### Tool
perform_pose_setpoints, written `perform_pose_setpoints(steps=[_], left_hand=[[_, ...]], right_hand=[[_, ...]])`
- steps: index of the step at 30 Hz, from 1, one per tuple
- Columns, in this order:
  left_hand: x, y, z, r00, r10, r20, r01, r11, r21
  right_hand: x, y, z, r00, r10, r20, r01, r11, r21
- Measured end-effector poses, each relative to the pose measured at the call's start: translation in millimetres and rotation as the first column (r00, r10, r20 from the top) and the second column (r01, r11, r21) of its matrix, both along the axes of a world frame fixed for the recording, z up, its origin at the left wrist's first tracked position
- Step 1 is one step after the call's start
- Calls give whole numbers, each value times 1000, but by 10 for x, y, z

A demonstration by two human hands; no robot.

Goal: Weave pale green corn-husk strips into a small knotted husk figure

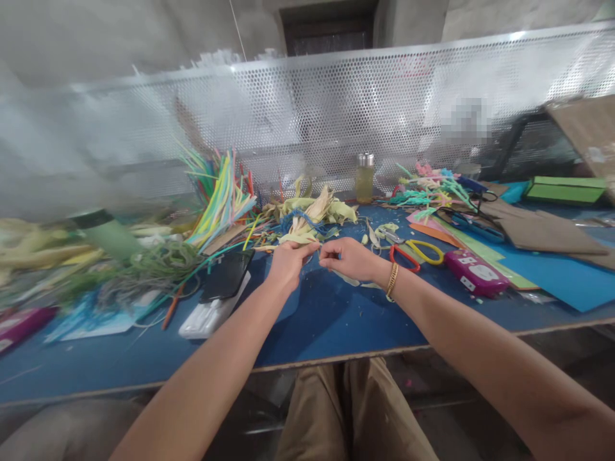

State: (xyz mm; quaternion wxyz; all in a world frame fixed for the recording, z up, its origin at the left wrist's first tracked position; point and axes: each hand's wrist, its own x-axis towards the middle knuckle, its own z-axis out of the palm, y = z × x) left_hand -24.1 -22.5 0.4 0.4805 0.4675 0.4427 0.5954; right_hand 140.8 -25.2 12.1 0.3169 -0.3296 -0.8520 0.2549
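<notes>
My left hand [291, 259] is closed in a pinch, and a pale strip of corn husk [298, 239] shows along its fingers. Close to its right, my right hand [353, 257] has its fingers curled together; what they grip is too small to make out. A gold bracelet [392, 282] circles the right wrist. Just beyond both hands lies a heap of pale yellow-green corn husks [323, 203], with blue string [300, 219] among them. Scissors with red and yellow handles [425, 251] lie right of my right hand.
A phone [228, 275] rests on a white box [211, 317] at left. Colourful pipe cleaners [218, 198] stand behind it. A lidded bottle [365, 179] stands against the perforated metal screen [331, 109]. Rightward are a purple box [475, 272], blue paper [552, 269] and cardboard [542, 230].
</notes>
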Motion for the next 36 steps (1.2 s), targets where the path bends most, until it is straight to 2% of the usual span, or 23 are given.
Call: perform_pose_setpoints(steps=[5, 9, 11, 13, 17, 20, 24, 27, 30, 33, 36], left_hand=[[-49, 29, 8, 996, -86, 38, 87, 996, -32], [-72, 27, 36, 986, -138, 98, 140, 990, -12], [-70, 17, 42, 984, -163, 72, 163, 987, -3], [-64, 6, 42, 985, -169, 24, 169, 986, 5], [-53, -21, 50, 990, -137, -28, 138, 990, 31], [-40, -49, 75, 984, -144, -102, 151, 987, 54], [-27, -65, 88, 963, -100, -250, 137, 981, 136], [-41, -43, 63, 942, -65, -328, 133, 973, 190], [-63, -17, 36, 902, -52, -428, 153, 966, 206], [-61, -16, 32, 900, -36, -435, 128, 974, 185], [-34, -39, 42, 938, -100, -332, 153, 979, 137]], right_hand=[[62, 51, 28, 999, -37, 5, 37, 999, -15], [195, 155, 93, 973, -226, -38, 227, 973, 50], [235, 196, 105, 946, -311, -89, 317, 946, 68], [236, 212, 95, 933, -339, -121, 349, 935, 69], [164, 185, 52, 944, -295, -147, 305, 951, 52], [121, 151, 45, 938, -284, -198, 306, 948, 90], [95, 90, 73, 946, -179, -269, 250, 933, 257], [41, 38, 75, 977, -87, -195, 159, 905, 395], [-26, 22, 55, 985, -34, -166, 106, 889, 445], [-33, 67, 43, 937, -63, -344, 184, 925, 332], [16, 134, 47, 799, -247, -549, 340, 937, 74]])
